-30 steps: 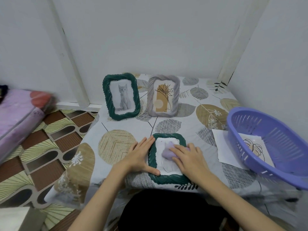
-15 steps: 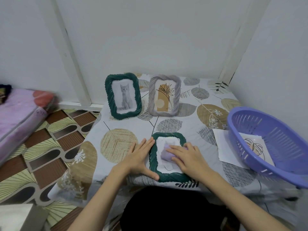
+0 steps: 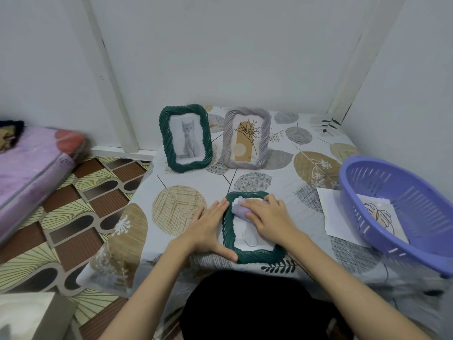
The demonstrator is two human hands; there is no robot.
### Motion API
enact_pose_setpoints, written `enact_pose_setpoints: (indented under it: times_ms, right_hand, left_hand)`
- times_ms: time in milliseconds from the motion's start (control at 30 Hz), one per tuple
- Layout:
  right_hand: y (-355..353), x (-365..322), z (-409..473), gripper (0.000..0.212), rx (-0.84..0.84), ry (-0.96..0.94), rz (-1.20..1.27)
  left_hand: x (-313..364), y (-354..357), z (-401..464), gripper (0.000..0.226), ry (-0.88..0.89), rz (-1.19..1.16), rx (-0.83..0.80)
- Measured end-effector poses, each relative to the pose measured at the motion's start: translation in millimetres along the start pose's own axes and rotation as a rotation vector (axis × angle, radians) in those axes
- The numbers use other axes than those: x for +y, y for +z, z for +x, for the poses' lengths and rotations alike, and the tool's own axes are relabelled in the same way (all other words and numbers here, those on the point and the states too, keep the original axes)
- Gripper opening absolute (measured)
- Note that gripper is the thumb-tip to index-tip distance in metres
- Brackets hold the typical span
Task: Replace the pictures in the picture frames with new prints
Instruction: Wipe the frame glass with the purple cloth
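No readable writing anywhere; tiny print on the lavender frame's (image 3: 247, 138) picture is too small to make out. The dark green frame (image 3: 252, 253) lies flat at the near edge of the counter (image 3: 282, 168), long axis running from the person toward the wall. Left hand (image 3: 208, 231) rests flat beside its left rail, fingers straight and relaxed, thumb along the near corner. Right hand (image 3: 267, 219) presses a lilac cloth (image 3: 239, 209) onto the glass at the frame's far end, fingers curled over it. Toward the far edge stand the cat frame (image 3: 185, 138) and the lavender one, upright, long axes vertical. At the right edge, a purple basket (image 3: 402, 207) holds a print (image 3: 378, 214); a white sheet (image 3: 331, 212) lies under it.
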State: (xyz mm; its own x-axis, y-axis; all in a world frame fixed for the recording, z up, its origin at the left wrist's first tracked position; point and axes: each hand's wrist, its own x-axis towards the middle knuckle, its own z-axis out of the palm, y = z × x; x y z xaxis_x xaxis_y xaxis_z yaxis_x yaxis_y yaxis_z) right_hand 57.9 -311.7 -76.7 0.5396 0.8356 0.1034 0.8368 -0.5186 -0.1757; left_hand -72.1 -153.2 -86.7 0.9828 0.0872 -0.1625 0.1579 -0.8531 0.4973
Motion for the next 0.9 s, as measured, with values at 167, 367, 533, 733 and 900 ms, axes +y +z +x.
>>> enact_pose_setpoints:
  times_ms: [167,367,533,733,900]
  right_hand:
    - [2,-14,4,0.052,-0.058,-0.040,0.096]
    - [-1,8,-38,0.056,-0.011,-0.169,0.036]
    - [-1,-23,-15,0.076,-0.013,0.025,0.152]
    - [12,2,-46,0.035,0.242,-0.077,0.108]
    - [5,-15,-26,0.057,0.153,0.150,0.186]
  left_hand:
    - [2,-1,-1,0.151,0.002,0.008,0.016]
    - [1,1,-1,0.151,-0.002,0.048,0.006]
    - [3,5,-5,0.150,-0.003,0.089,0.070]
    - [3,6,-8,0.143,-0.004,0.072,0.134]
    - [7,11,-15,0.135,-0.031,0.025,0.191]
